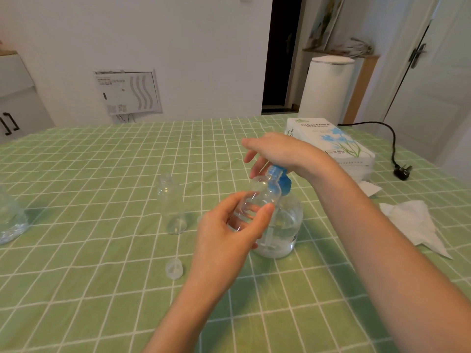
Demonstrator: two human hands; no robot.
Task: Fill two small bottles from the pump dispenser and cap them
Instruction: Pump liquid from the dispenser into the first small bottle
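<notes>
My left hand (pixel 229 225) grips a small clear bottle (pixel 260 194), tilted, with its open mouth up against the blue pump nozzle. The pump dispenser (pixel 283 225), clear with a blue top and about half full of clear liquid, stands just behind it. On the blue pump head rests my right hand (pixel 275 151), palm down, fingers spread. A second small clear bottle (pixel 172 203) stands upright and uncapped to the left. A small clear cap (pixel 174 269) lies on the cloth near the front.
The table carries a green checked cloth (pixel 102 276). A tissue paper pack (pixel 331 146) sits at the back right, crumpled tissues (pixel 413 222) lie at the right, and a black plug (pixel 402 171) rests beyond them. Part of a clear container (pixel 10 220) shows at the left edge.
</notes>
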